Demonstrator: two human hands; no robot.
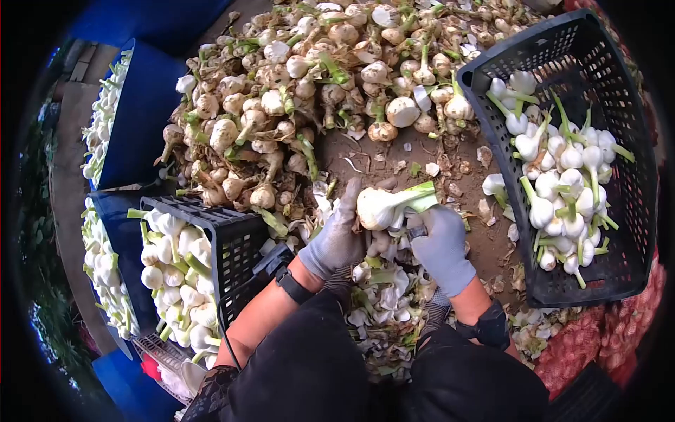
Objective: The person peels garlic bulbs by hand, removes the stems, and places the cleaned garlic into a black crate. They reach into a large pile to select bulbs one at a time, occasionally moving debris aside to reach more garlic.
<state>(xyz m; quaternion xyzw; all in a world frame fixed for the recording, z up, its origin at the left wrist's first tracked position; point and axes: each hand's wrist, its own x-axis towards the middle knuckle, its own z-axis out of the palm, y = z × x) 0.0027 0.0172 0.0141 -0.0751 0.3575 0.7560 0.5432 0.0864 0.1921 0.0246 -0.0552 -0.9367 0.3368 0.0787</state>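
Note:
Both my hands wear grey gloves. My left hand (339, 235) is closed round a white garlic bulb (380, 209), whose cut green-white stem points right. My right hand (441, 247) is curled just under that stem, its thumb close to the stem's end. Something small and dark shows at its fingers, too hidden to name. Beneath the hands lies a heap of peeled garlic skins (387, 302) between my legs. Beyond them spreads a big pile of unpeeled, soil-stained garlic (281, 105).
At right a black plastic crate (538, 290) holds clean garlic bulbs. Another black crate (235, 246) full of white garlic stands at left, beside blue containers (144, 105) of more garlic. Red mesh sacks (576, 344) lie at lower right.

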